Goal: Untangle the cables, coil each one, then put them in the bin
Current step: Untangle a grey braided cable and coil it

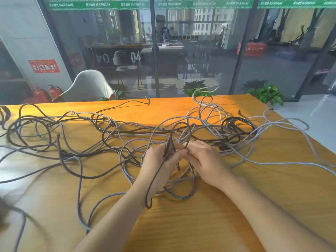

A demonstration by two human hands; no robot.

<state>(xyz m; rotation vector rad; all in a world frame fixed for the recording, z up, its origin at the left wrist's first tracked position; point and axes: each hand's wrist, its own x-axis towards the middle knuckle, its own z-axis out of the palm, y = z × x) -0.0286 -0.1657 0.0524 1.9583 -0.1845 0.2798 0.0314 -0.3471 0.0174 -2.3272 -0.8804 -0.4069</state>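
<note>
A tangle of several cables [116, 135], dark braided and light grey braided, sprawls across the orange wooden table [218, 206]. My left hand [160, 160] grips a loop of dark cable [154, 180] that hangs down over my wrist. My right hand [205, 160] meets it at the fingertips and pinches the same dark cable where strands cross. Light grey cables [283, 160] trail off to the right. No bin is in view.
A glass wall runs behind the table's far edge. A white chair [89, 86] stands at the back left beside red fire extinguishers [45, 93]. Potted plants [269, 93] sit at the back right. The table's right edge slants away at the right.
</note>
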